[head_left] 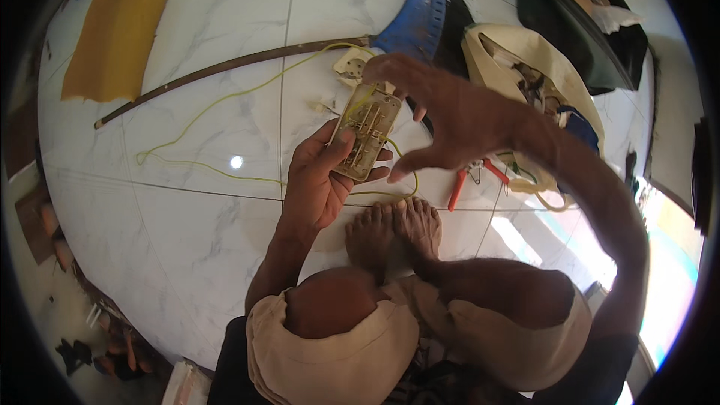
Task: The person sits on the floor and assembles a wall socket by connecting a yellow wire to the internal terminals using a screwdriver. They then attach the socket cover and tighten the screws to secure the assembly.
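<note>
My left hand (319, 172) grips an opened extension-socket housing (367, 131), its thumb pressed on the metal contact strips inside. A thin yellow-green wire (214, 172) enters the housing and loops over the floor to the left. Over the housing's right side arches my right hand (457, 120), thumb and fingers spread apart. Its fingertips are near the far end of the housing; whether they touch the wire there, I cannot tell. Just beyond lies a cream socket piece (350, 66) with round holes, partly covered by the right hand. Red-handled pliers (457, 189) rest right of my feet.
A blue broom (412, 22) with a long brown handle (225, 73) crosses the tiled floor. At right stand a cream bag (480, 41) of odds and ends and a black container (555, 22). A yellow-brown sheet (112, 41) lies far left. My bent knees (337, 304) are close below.
</note>
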A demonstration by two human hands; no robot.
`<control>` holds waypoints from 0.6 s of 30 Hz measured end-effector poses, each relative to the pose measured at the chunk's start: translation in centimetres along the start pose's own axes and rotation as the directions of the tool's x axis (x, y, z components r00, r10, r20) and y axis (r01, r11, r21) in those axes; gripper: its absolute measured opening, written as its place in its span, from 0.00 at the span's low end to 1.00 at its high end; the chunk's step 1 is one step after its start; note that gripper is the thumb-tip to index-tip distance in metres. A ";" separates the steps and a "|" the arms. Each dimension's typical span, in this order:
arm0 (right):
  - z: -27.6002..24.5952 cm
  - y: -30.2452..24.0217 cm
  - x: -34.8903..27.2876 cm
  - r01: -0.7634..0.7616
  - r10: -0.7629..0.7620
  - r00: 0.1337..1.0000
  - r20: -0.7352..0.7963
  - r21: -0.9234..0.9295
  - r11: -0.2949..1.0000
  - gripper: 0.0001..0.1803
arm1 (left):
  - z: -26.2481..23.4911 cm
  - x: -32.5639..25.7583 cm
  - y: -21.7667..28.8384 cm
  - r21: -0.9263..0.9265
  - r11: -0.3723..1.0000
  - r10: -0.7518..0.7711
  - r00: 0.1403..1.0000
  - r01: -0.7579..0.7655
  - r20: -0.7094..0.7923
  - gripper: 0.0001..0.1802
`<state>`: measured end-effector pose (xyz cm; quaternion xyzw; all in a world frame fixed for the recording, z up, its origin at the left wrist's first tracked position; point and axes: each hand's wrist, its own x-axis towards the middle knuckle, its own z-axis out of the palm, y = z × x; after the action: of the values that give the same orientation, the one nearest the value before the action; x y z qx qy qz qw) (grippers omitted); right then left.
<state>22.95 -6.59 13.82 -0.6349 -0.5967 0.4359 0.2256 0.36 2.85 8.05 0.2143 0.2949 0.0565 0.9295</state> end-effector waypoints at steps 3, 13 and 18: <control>2.1 2.3 -0.6 0.063 -0.066 0.994 -0.083 -0.043 0.997 0.52 | 1.0 0.1 0.7 0.129 0.992 0.005 0.998 0.005 -0.070 0.25; 4.7 1.9 -1.7 0.222 -0.266 0.943 -0.201 -0.215 0.951 0.56 | 3.2 -3.1 3.7 0.389 0.905 -0.057 0.955 0.173 -0.292 0.23; 6.3 2.0 -1.9 0.273 -0.303 0.902 -0.309 -0.136 0.952 0.52 | 4.2 -3.6 6.3 0.471 0.822 -0.147 0.919 0.319 -0.366 0.22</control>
<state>19.09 -10.22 9.43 -0.6124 -0.6573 0.2595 0.3546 -0.02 6.19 15.79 0.4083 0.4672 -0.1076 0.7768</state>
